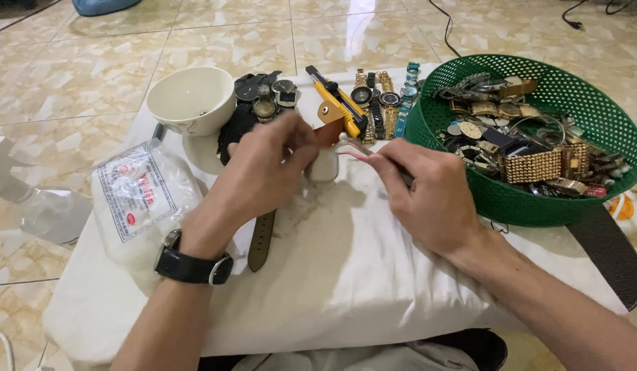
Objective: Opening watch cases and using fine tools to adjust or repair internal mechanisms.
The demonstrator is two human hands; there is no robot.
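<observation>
Over the white cloth [346, 275], the left hand [263, 175] pinches a watch [324, 161] at its fingertips; the right hand [428, 196] grips a cotton swab [356, 152] touching it.

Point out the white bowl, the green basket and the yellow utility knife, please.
white bowl [184, 118]: head view, on its front outer wall.
green basket [531, 205]: head view, on its near mesh wall.
yellow utility knife [334, 96]: head view, on the middle of its handle.

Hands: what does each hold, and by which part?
Left hand pinches a watch by its case, strap hanging. Right hand grips a thin pink-tipped tool near its rear end.
</observation>
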